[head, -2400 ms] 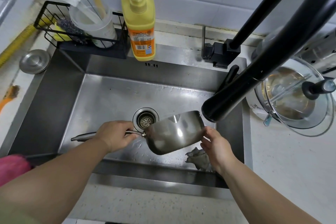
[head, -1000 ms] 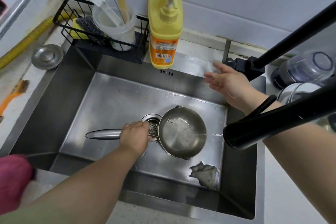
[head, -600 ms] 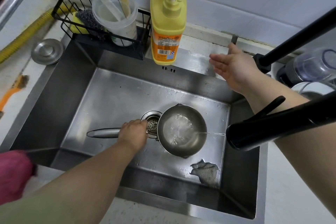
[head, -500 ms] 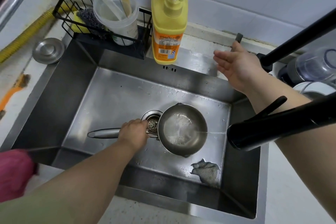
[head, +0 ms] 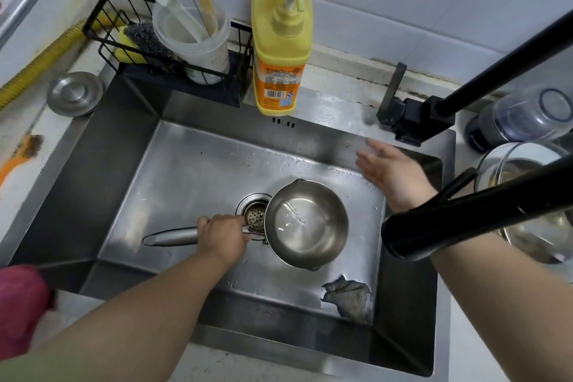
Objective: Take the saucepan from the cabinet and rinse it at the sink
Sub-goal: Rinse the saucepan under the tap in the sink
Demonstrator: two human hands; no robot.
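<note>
A small steel saucepan point(head: 307, 223) hangs mouth-up over the steel sink point(head: 192, 170), just right of the drain strainer point(head: 252, 214). My left hand point(head: 223, 237) grips its long handle near the bowl. A little water lies in the pan, and a thin stream reaches it from the black faucet spout point(head: 465, 223). My right hand point(head: 392, 175) hovers open, fingers spread, above the sink's right side, below the faucet base and lever point(head: 400, 108); it holds nothing.
A yellow soap pump bottle point(head: 280, 40) stands at the sink's back rim. A black wire caddy point(head: 167, 49) with a scrubber and a plastic cup sits at back left. A grey rag point(head: 348, 296) lies in the basin's front right corner. Glass jars point(head: 524, 121) stand on the right.
My right hand left the pan, reached to the faucet lever, and has now drawn back down over the sink. Water began running into the pan, which my left hand turned mouth-up.
</note>
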